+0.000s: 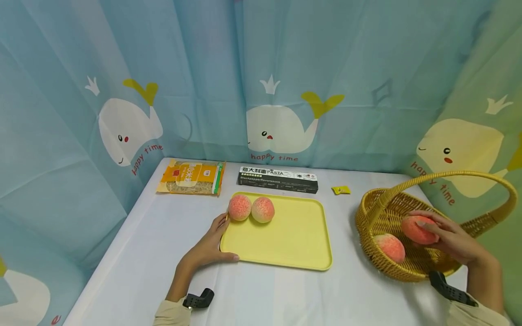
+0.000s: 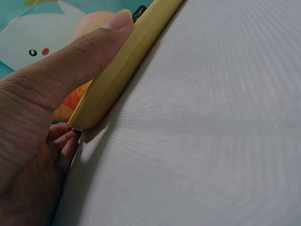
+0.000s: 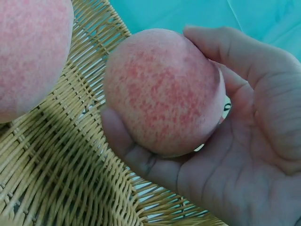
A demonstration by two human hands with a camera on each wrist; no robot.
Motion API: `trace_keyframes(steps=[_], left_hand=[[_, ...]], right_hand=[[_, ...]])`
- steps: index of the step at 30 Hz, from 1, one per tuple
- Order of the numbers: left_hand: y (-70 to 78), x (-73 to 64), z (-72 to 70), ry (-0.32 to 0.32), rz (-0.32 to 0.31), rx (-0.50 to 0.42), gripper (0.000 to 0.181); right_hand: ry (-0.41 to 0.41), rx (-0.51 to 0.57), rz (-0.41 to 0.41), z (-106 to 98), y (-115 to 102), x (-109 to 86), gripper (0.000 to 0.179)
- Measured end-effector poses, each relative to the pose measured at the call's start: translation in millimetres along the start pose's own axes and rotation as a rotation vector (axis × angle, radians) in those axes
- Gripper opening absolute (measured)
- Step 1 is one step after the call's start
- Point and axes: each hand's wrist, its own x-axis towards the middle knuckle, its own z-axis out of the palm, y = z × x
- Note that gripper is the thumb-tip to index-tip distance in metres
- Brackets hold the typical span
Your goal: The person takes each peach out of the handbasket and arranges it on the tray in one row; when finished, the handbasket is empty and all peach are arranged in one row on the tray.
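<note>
At the right, my right hand (image 1: pixel 452 237) holds a peach (image 3: pixel 162 94) inside the wicker basket (image 1: pixel 363 219), thumb on one side and fingers round the other. A second peach (image 1: pixel 390 248) lies in the basket to the left of it. My left hand (image 1: pixel 210 244) grips the near left corner of a yellow tray (image 1: pixel 285 235). Its thumb (image 2: pixel 101 44) lies along the tray's front rim and the other fingers are at its left side. Two more peaches, one at the left (image 1: pixel 239 208) and one beside it (image 1: pixel 263 210), sit in the tray's far left corner.
Behind the tray lie an orange bag of grain (image 1: pixel 191 178) and a black and white pasta box (image 1: pixel 278 179). A small yellow packet (image 1: pixel 340 190) is between box and basket. The basket's tall handle (image 1: pixel 461 174) arches over the right hand. A whale-print curtain (image 1: pixel 212 90) hangs behind the table.
</note>
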Motion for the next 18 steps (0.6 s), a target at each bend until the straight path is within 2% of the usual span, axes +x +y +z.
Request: trace_keyframes(steps=[3, 6, 9, 13, 18], left_hand=[[0.4, -0.1, 0.1, 0.000, -0.002, 0.003, 0.124], [0.8, -0.1, 0.1, -0.001, -0.007, 0.006, 0.125], [0.9, 0.5, 0.3, -0.001, -0.006, 0.007, 0.125], [1.0, 1.0, 0.6, 0.000, 0.001, 0.008, 0.124], [1.1, 0.1, 0.9, -0.001, 0.000, 0.003, 0.124]], right_hand=[[0.099, -0.098, -0.006, 2.8, 0.2, -1.2, 0.054], [0.210, -0.211, 0.023, 6.8, -0.6, -1.8, 0.059], [0.276, -0.203, 0.008, 10.0, -2.1, 0.3, 0.060], [0.300, -0.136, -0.039, 12.0, -4.2, 2.6, 0.058], [0.343, -0.157, -0.021, 13.0, -6.5, 2.0, 0.056]])
